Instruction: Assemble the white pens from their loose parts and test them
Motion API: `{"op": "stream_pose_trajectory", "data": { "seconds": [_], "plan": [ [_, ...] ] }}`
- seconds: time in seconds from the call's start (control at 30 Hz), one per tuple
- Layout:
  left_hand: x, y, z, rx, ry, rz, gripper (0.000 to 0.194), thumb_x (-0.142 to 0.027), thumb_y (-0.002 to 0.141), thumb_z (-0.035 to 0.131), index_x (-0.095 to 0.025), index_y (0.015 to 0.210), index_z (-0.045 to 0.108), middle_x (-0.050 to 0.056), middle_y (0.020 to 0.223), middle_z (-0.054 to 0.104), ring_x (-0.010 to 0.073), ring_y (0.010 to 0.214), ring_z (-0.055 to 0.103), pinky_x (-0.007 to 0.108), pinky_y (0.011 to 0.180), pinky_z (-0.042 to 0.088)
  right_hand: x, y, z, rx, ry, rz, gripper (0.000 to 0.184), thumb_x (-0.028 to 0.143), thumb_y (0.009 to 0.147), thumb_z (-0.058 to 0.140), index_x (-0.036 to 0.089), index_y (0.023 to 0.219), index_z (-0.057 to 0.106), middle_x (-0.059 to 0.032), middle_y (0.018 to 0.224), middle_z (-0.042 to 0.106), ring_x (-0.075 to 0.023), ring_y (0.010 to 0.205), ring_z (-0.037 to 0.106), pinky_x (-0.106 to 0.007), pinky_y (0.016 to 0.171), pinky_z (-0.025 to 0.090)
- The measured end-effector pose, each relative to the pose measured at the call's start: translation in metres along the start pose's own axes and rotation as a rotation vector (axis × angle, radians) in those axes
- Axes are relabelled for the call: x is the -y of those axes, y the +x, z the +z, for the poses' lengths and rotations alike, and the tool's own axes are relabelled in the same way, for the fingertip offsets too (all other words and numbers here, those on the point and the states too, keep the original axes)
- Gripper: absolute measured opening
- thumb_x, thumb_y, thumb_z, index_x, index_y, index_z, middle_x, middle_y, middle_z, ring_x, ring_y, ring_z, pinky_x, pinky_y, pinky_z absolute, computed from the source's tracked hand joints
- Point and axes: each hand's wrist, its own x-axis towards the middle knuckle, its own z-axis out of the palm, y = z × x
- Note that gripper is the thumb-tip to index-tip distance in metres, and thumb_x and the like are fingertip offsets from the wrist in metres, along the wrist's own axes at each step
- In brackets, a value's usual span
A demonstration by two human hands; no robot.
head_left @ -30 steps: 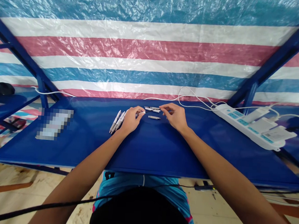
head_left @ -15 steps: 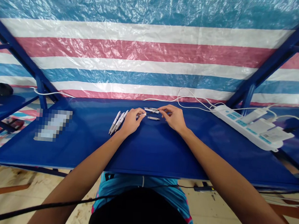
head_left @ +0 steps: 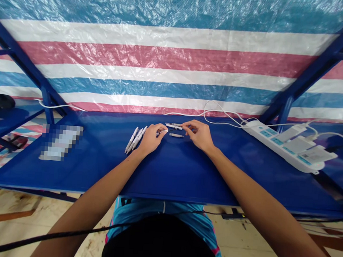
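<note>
In the head view my left hand [head_left: 152, 139] is closed in a pinch around a white pen barrel [head_left: 163, 132], largely covered by the fingers. Across from it, my right hand [head_left: 200, 134] pinches the end of a thin dark stick that looks like a pen refill [head_left: 175, 128]. The refill points toward the barrel; whether the two touch is too small to tell. White and grey pen parts [head_left: 176, 135] lie on the table between the hands, with more [head_left: 171, 125] just behind. Several white pens with grey grips [head_left: 135, 140] lie side by side left of my left hand.
A blue table [head_left: 180, 172] holds everything. On the right lies a white power strip [head_left: 277, 144] with plugged-in adapters and white cables [head_left: 223, 111]. A blurred-out pale object [head_left: 61, 143] is at the left. Blue metal posts [head_left: 284, 113] and a striped plastic sheet [head_left: 171, 59] stand behind.
</note>
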Motion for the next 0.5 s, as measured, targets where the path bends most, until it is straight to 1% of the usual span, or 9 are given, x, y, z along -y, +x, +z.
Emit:
{"op": "stream_pose_trajectory", "data": {
  "seconds": [0.27, 0.5],
  "plan": [
    [0.0014, -0.0004, 0.0000, 0.003, -0.001, 0.011, 0.010, -0.020, 0.095, 0.063, -0.023, 0.094, 0.072, 0.003, 0.089, 0.077, 0.0233, 0.090, 0.070, 0.037, 0.089, 0.056, 0.0015, -0.0002, 0.0006, 0.011, -0.013, 0.019, 0.026, 0.046, 0.092, 0.069, 0.023, 0.088, 0.081, -0.0067, 0.086, 0.077, -0.0154, 0.056, 0.063, -0.031, 0.059, 0.055],
    [0.0023, 0.0000, 0.0005, 0.000, -0.003, 0.014, 0.010, -0.022, 0.096, 0.062, -0.023, 0.096, 0.072, 0.003, 0.090, 0.077, 0.0231, 0.092, 0.070, 0.038, 0.091, 0.056, 0.0032, -0.0001, 0.0007, -0.003, 0.009, 0.029, 0.024, 0.042, 0.090, 0.068, 0.022, 0.088, 0.081, -0.0069, 0.088, 0.077, -0.0152, 0.056, 0.063, -0.031, 0.058, 0.055]
  ]
}}
